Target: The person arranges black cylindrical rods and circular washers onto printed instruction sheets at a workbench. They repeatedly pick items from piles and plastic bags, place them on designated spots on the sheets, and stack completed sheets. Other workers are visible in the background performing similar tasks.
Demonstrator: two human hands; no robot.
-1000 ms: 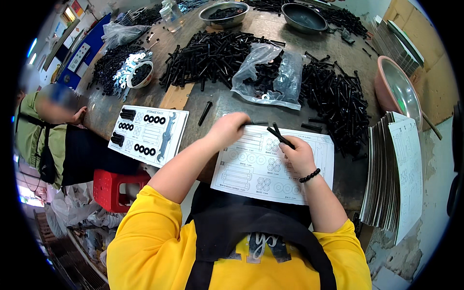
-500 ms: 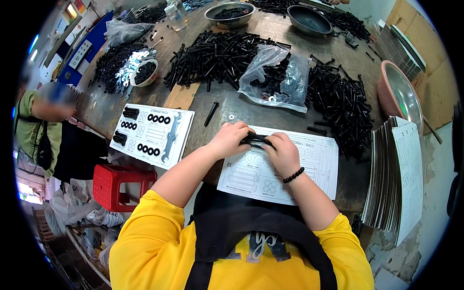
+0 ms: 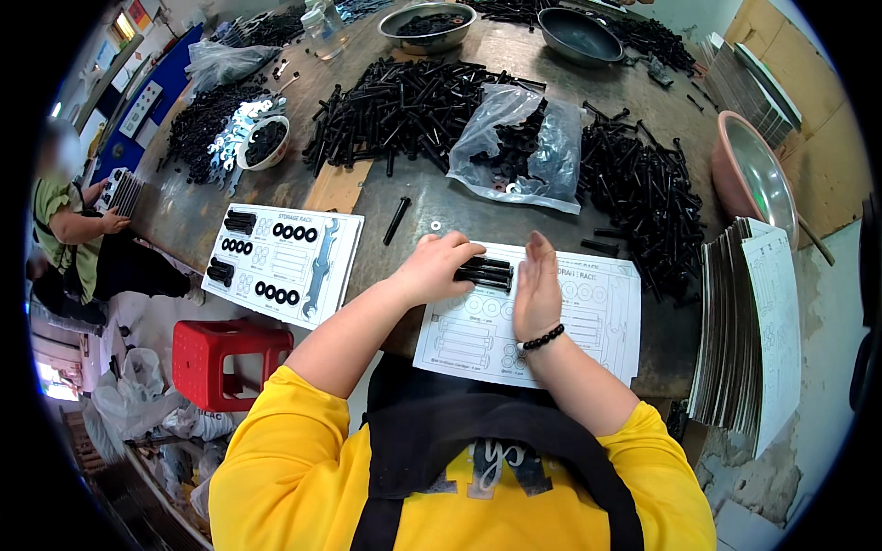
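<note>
Laying-out on the printed sheet (image 3: 621, 323) is judged barely begun.
Black bolts (image 3: 487, 273) are grouped toward its far edge, touched by the left hand's (image 3: 430, 269) curled fingers; whether gripped cannot be told. The right hand (image 3: 539, 298) is held edge-on, fingers straight, beside their right ends. Nearer outlines are left uncovered.

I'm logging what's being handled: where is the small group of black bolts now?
In the head view, the group of black bolts lies on the upper left of the printed card, between the left hand and right hand.
</note>
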